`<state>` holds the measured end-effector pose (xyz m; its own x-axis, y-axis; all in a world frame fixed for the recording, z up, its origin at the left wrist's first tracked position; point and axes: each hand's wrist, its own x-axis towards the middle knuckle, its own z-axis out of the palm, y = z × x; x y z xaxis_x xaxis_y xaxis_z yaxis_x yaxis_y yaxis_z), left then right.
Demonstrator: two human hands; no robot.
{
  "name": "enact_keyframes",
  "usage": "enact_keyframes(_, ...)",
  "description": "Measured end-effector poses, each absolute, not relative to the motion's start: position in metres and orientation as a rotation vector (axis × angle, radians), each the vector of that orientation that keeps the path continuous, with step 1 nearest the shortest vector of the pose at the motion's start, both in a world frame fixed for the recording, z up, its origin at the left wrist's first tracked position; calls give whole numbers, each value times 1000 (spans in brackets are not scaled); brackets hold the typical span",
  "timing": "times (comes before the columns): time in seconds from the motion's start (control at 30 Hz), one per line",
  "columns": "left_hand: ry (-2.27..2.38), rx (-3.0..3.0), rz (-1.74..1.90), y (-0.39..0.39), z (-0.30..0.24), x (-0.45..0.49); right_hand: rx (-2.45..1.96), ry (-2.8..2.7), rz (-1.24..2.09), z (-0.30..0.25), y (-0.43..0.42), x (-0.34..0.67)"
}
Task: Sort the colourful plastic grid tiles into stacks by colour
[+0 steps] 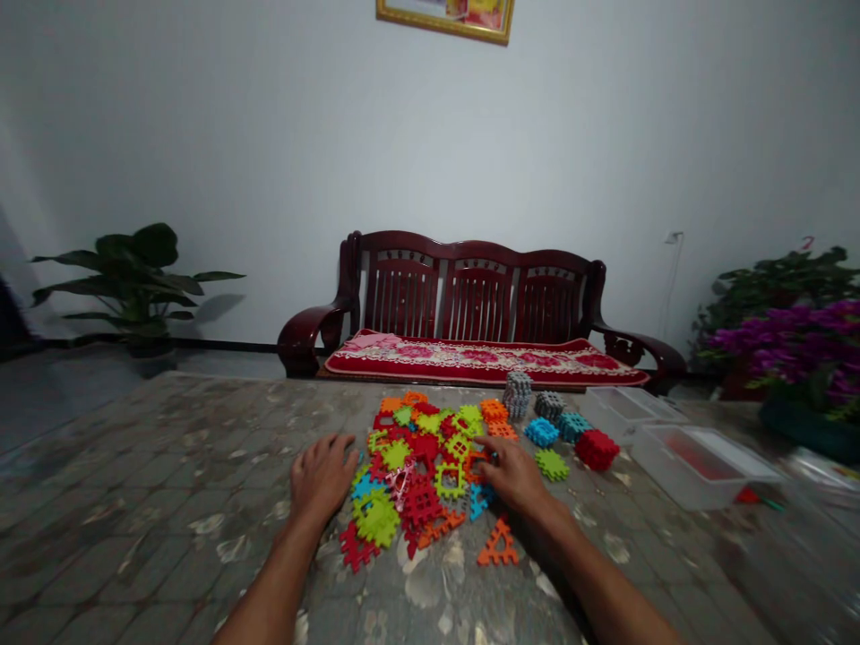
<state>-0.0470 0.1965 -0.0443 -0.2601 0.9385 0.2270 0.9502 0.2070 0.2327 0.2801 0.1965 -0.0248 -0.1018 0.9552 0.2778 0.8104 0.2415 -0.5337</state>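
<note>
A heap of flat, notched plastic building pieces (423,446) in red, lime green, orange, blue and pink lies in front of me on the table. My left hand (323,475) rests on the tabletop along the heap's left edge, fingers stretched out and holding nothing. At the right edge, my right hand (514,473) reaches in with thumb and fingers apart, close by an orange piece (476,466); whether it touches this is hard to see. A blue piece (479,502) lies below those fingers. Nearer me is an orange triangle piece (499,545).
Sorted stacks stand to the right: grey (517,396), dark grey (549,406), blue (541,432), teal (573,426), red (597,450), green (551,464) and orange (495,412). Beyond are clear plastic boxes (699,488) and purple flowers (806,349). A wooden bench (477,300) stands behind the table.
</note>
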Motion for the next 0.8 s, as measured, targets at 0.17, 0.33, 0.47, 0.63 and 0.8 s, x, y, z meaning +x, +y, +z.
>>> enact_keyframes(0.17,-2426,-1904,-532,198,-41,-46,-1345,-1722,460,-38,213,291)
enact_keyframes(0.33,-2422,-1895,-560,200,-43,-47,-1223,-1700,400,-44,217,285)
enact_keyframes(0.47,-2415,-1892,-582,201,-45,-48,-1249,-1773,463,-55,215,277)
enact_keyframes(0.63,-2416,-1898,-576,202,-46,-48,-1311,-1701,707,-61,216,277)
enact_keyframes(0.8,-2413,-1869,-571,202,-45,-46,-1279,-1770,815,-50,208,278)
